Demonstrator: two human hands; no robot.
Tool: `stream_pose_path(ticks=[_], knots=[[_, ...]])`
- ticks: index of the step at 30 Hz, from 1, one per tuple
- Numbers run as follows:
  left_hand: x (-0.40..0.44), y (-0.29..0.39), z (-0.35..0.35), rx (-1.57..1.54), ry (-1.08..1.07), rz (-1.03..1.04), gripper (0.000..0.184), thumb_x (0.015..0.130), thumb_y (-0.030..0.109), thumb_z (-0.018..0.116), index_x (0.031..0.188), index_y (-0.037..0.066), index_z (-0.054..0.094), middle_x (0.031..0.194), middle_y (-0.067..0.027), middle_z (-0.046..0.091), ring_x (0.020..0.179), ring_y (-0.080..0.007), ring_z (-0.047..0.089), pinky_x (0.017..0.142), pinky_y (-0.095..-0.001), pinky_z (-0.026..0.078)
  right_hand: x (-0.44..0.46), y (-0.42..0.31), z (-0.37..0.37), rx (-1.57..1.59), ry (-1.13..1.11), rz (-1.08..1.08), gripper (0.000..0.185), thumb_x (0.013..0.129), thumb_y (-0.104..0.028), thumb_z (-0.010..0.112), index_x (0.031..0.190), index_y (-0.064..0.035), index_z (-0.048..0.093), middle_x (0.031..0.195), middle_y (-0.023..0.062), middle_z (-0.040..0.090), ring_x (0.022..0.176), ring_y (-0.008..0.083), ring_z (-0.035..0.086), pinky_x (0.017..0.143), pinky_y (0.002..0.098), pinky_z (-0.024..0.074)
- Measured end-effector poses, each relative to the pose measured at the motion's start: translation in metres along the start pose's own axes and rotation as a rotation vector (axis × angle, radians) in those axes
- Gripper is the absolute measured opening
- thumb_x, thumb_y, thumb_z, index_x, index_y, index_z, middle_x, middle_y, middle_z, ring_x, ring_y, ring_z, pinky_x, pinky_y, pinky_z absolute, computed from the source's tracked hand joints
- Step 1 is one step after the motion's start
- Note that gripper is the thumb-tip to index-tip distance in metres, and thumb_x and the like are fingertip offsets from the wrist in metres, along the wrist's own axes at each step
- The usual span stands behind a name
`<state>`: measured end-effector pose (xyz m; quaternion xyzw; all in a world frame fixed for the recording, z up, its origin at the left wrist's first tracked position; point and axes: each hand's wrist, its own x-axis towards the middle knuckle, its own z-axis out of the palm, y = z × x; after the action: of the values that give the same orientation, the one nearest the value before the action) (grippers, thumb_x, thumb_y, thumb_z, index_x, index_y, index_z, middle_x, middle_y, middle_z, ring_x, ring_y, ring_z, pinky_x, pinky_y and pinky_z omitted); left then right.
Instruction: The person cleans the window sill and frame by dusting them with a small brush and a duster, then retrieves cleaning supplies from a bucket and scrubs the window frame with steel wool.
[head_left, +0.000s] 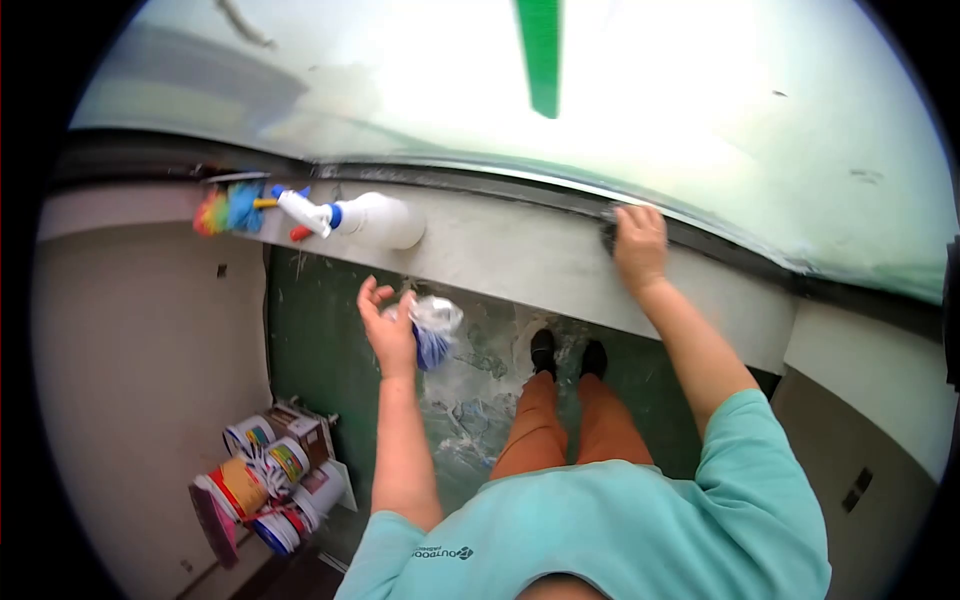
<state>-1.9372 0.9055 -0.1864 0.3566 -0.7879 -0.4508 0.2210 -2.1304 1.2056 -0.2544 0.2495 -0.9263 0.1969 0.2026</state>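
Note:
My right hand (640,243) reaches to the window sill (500,235), its fingers curled at the lower black window frame (470,188). A small dark pad-like thing (608,236) shows under its fingertips; its kind is unclear. Lower and to the left, my left hand (386,325) is raised over the floor with fingers apart. Just beside its thumb appears a crumpled clear plastic bag (437,316) with something blue in it; whether they touch, I cannot tell. On the sill a white spray bottle (380,221) with a blue-and-white trigger head lies or leans.
A rainbow-coloured duster (212,212) and a blue cloth (244,205) lie at the sill's left end. Several paint buckets (285,460) stand at lower left. Whitish smears mark the green floor (320,350). A green strip (540,60) hangs at the bright window pane.

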Motion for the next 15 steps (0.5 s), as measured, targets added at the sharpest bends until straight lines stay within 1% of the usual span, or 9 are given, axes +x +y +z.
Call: stream_pose_path(ticks=[1,2,4,6,7,9,12,13,15], knots=[[0.011,0.009,-0.005,0.058,0.045,0.046,0.061,0.073,0.013,0.071,0.124,0.003,0.04,0.101,-0.0095,0.051,0.095,-0.0201,0.049,0.081,-0.0321,0.041,0.015,-0.026,0.012,-0.005,-0.023,-0.029,0.012,0.07,-0.004,0.051,0.08,-0.005,0.059,0.083,0.0093,0.056,0.091,0.0262,0.052,0.081,0.0359,0.0419],[0.022,0.018,-0.007,0.106,0.077,0.062,0.065,0.071,0.014,0.073,0.125,0.003,0.04,0.105,-0.0112,0.05,0.099,-0.0223,0.047,0.083,-0.0344,0.041,0.031,-0.052,0.029,-0.003,-0.061,0.005,0.009,0.07,-0.005,0.052,0.077,-0.0061,0.057,0.08,0.0093,0.054,0.09,0.0259,0.052,0.08,0.0354,0.042],[0.042,0.025,-0.01,0.102,0.107,0.081,0.069,0.069,0.016,0.075,0.127,0.003,0.038,0.112,-0.012,0.046,0.103,-0.0235,0.046,0.083,-0.0361,0.041,0.043,-0.082,0.051,0.001,-0.095,0.032,0.006,0.07,-0.005,0.052,0.075,-0.0071,0.055,0.078,0.0093,0.052,0.088,0.0256,0.052,0.078,0.035,0.042],[0.064,0.028,-0.013,0.113,0.142,0.1,0.071,0.068,0.017,0.075,0.127,0.003,0.038,0.114,-0.0125,0.045,0.104,-0.0242,0.045,0.083,-0.0364,0.041,0.054,-0.098,0.063,0.024,-0.202,-0.069,0.013,0.07,-0.008,0.053,0.082,-0.0054,0.057,0.085,0.0084,0.055,0.092,0.0246,0.052,0.082,0.0354,0.0417],[0.074,0.028,-0.014,0.14,0.141,0.15,0.073,0.068,0.019,0.076,0.127,0.004,0.037,0.115,-0.013,0.044,0.104,-0.0255,0.046,0.083,-0.0364,0.042,0.055,-0.095,0.062,0.022,-0.2,-0.08,0.013,0.07,-0.008,0.053,0.082,-0.0054,0.057,0.085,0.0084,0.055,0.092,0.0246,0.052,0.082,0.0354,0.0417],[0.087,0.028,-0.013,0.151,0.141,0.182,0.074,0.067,0.021,0.077,0.127,0.004,0.037,0.117,-0.0136,0.044,0.105,-0.0267,0.046,0.083,-0.0364,0.042,0.047,-0.068,0.043,0.156,-0.099,-0.284,0.025,0.072,-0.013,0.058,0.095,-0.0046,0.059,0.1,0.0075,0.057,0.101,0.0241,0.051,0.088,0.0364,0.0399],[0.106,0.032,-0.012,0.247,0.072,0.275,0.076,0.065,0.026,0.078,0.127,0.005,0.038,0.117,-0.0151,0.046,0.108,-0.0317,0.046,0.086,-0.0387,0.042,0.042,-0.051,0.005,0.107,-0.32,-0.31,0.048,0.073,-0.023,0.066,0.117,-0.0063,0.052,0.123,0.007,0.05,0.117,0.0238,0.043,0.096,0.0367,0.0349],[0.113,0.033,-0.011,0.244,0.077,0.27,0.076,0.065,0.026,0.078,0.127,0.005,0.038,0.117,-0.0151,0.046,0.108,-0.0317,0.046,0.086,-0.0387,0.042,0.041,-0.048,0.002,0.106,-0.323,-0.317,0.048,0.073,-0.023,0.066,0.117,-0.0063,0.052,0.123,0.007,0.05,0.117,0.0238,0.043,0.096,0.0367,0.0349],[0.122,0.034,-0.009,0.186,-0.042,0.303,0.071,0.066,0.028,0.077,0.123,0.005,0.042,0.117,-0.016,0.048,0.107,-0.032,0.049,0.086,-0.0386,0.042,0.041,-0.045,0.003,0.071,-0.358,-0.343,0.05,0.073,-0.022,0.066,0.118,-0.0059,0.051,0.124,0.0075,0.049,0.118,0.0238,0.042,0.097,0.0372,0.0338]])
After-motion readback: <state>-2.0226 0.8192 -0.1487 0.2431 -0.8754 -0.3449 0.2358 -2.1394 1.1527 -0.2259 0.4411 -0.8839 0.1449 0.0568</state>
